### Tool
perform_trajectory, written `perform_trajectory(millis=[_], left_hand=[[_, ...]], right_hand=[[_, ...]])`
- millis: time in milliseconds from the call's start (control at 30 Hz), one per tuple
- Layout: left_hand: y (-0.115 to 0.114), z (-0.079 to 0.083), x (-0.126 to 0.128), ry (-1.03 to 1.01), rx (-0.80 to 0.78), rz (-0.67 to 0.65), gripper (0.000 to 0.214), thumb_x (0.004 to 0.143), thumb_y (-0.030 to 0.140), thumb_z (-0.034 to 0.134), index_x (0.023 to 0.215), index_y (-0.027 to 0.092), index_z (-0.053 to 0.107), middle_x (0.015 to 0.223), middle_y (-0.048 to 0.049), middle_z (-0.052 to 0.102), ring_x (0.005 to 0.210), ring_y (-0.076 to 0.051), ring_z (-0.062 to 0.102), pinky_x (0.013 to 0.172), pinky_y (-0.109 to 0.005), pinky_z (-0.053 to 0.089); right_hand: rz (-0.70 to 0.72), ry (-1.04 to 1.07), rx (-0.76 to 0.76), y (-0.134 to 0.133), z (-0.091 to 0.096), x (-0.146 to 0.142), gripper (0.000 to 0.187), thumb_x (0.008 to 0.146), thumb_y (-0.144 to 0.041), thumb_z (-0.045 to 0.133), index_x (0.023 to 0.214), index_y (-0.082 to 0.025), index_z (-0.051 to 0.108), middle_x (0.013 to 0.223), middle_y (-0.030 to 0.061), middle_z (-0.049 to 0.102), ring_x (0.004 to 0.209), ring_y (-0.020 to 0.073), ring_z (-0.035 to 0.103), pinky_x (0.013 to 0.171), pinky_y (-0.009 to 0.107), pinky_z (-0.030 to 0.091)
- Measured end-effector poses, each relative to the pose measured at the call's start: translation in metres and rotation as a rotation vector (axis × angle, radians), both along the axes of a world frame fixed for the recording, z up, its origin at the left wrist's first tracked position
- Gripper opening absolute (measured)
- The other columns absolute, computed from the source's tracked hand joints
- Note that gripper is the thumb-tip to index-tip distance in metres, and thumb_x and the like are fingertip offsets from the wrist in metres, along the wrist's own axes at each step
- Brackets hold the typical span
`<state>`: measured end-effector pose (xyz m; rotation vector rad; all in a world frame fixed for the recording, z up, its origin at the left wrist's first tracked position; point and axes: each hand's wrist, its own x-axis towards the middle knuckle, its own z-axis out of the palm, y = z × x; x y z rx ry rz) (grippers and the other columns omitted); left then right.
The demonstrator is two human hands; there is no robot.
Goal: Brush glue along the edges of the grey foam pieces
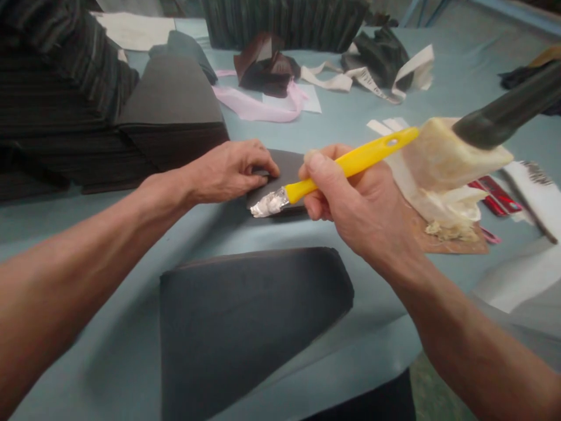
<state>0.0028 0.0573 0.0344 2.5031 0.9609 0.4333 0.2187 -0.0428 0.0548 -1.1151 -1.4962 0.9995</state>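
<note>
My right hand [350, 193] is closed around the yellow handle of a brush [372, 153]. The brush slants down to the left, and its bristles are caked with a white paste. Beneath the brush tip lies a small stack of dark sheets [287, 164], partly hidden by both hands. My left hand [236, 169] has its fingers curled at the left end of this stack, thumb and fingertips pinching its edge. Closer to me rests a larger dark panel [254, 316] with cut corners, flat on the blue-green table [127, 351].
Tall stacks of dark pieces [170, 93] stand at the left, another dark stack [284, 23] at the back. A paste-crusted pale container [451, 158] with a dark handle is at the right, beside a red object [495, 196]. Fabric scraps [263, 104] lie behind the hands.
</note>
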Motion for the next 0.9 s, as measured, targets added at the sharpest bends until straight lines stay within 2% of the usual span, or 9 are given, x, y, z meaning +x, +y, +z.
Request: perform_trajectory(millis=[200,367,433,533,600,667,767,900], left_hand=[[0.005,0.005,0.0,0.054,0.002,-0.052,0.026,0.09,0.036,0.059,0.1,0.022,0.079,0.097,-0.0043,0.069,0.087,-0.019,0.062,0.091,-0.033,0.053],[0.009,0.004,0.0,0.079,0.022,-0.048,0.027,0.091,0.035,0.061,0.105,0.02,0.079,0.1,-0.0064,0.07,0.084,-0.018,0.062,0.088,-0.032,0.053],[0.007,0.005,0.001,0.102,0.025,-0.024,0.027,0.089,0.032,0.063,0.106,0.021,0.079,0.102,-0.0059,0.071,0.084,-0.018,0.063,0.089,-0.031,0.054],[-0.001,0.011,0.004,0.132,0.005,0.002,0.037,0.094,0.034,0.053,0.114,0.016,0.078,0.106,-0.0028,0.07,0.093,-0.016,0.066,0.101,-0.034,0.054],[-0.008,0.017,0.008,0.168,-0.007,0.013,0.047,0.099,0.035,0.041,0.119,0.009,0.075,0.108,-0.0011,0.068,0.102,-0.017,0.066,0.109,-0.043,0.053],[-0.014,0.023,0.012,0.217,0.0,0.031,0.05,0.101,0.034,0.035,0.114,0.005,0.073,0.109,-0.0009,0.068,0.108,-0.019,0.065,0.111,-0.048,0.052],[-0.017,0.027,0.017,0.274,0.037,0.053,0.043,0.101,0.032,0.041,0.11,0.004,0.073,0.113,-0.003,0.072,0.11,-0.018,0.068,0.109,-0.042,0.053],[-0.015,0.027,0.016,0.306,0.047,0.042,0.059,0.101,0.035,0.028,0.12,-0.001,0.071,0.121,-0.0033,0.071,0.12,-0.02,0.068,0.11,-0.042,0.05]], right_hand=[[-0.006,-0.072,0.062,0.003,-0.005,-0.013,0.034,0.106,-0.038,0.066,0.075,-0.025,0.061,0.052,-0.0065,0.056,0.049,0.0095,0.052,0.052,0.024,0.048],[0.003,-0.169,0.114,0.004,-0.013,-0.008,0.036,0.105,-0.043,0.067,0.075,-0.023,0.061,0.052,-0.0075,0.058,0.051,0.0092,0.056,0.057,0.024,0.048],[-0.018,-0.191,0.119,0.002,-0.011,-0.004,0.036,0.105,-0.039,0.065,0.074,-0.022,0.061,0.052,-0.0073,0.057,0.051,0.0088,0.056,0.056,0.024,0.047],[-0.024,-0.187,0.105,0.0,-0.005,-0.002,0.036,0.106,-0.031,0.063,0.072,-0.023,0.06,0.053,-0.0065,0.057,0.052,0.0089,0.057,0.056,0.024,0.048],[-0.015,-0.165,0.105,0.001,-0.003,-0.005,0.037,0.107,-0.031,0.063,0.072,-0.023,0.059,0.053,-0.0062,0.057,0.051,0.0092,0.056,0.057,0.024,0.048],[0.005,-0.149,0.109,0.003,-0.005,-0.011,0.037,0.108,-0.033,0.062,0.072,-0.024,0.058,0.054,-0.006,0.056,0.052,0.0097,0.055,0.058,0.025,0.048],[0.049,-0.169,0.112,0.008,-0.011,-0.017,0.037,0.109,-0.035,0.06,0.073,-0.024,0.057,0.055,-0.006,0.056,0.054,0.0097,0.054,0.061,0.026,0.047],[0.024,-0.224,0.121,0.011,-0.015,-0.015,0.036,0.108,-0.039,0.061,0.076,-0.022,0.058,0.055,-0.0068,0.056,0.054,0.0087,0.054,0.061,0.025,0.043]])
